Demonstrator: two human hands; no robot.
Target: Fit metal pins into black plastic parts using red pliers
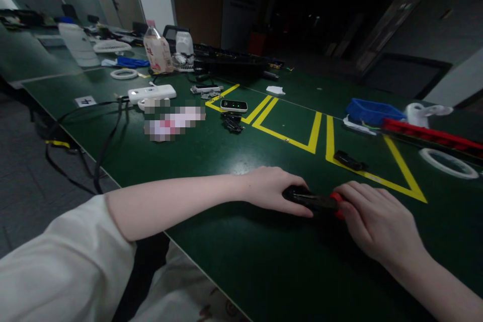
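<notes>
Above the near part of the green table (234,246), my left hand (269,187) is closed with its thumb and fingers around a small black part (295,193). From the other side my right hand (377,221) grips a pair of pliers (320,203) by the red handles (337,205). The dark jaws point left and meet the black part; whether they bite on it I cannot tell. Past my right hand, a black clip-like piece (350,160) lies on yellow tape (377,180). A bunch of similar black pieces (232,123) lies farther back.
A small white device with a lit dark screen (234,105) and a white power strip (152,93) lie farther back. Right of them are a blue bin (368,111), a red strip (433,136) and a tape roll (449,163). Black cables (109,143) hang over the left edge.
</notes>
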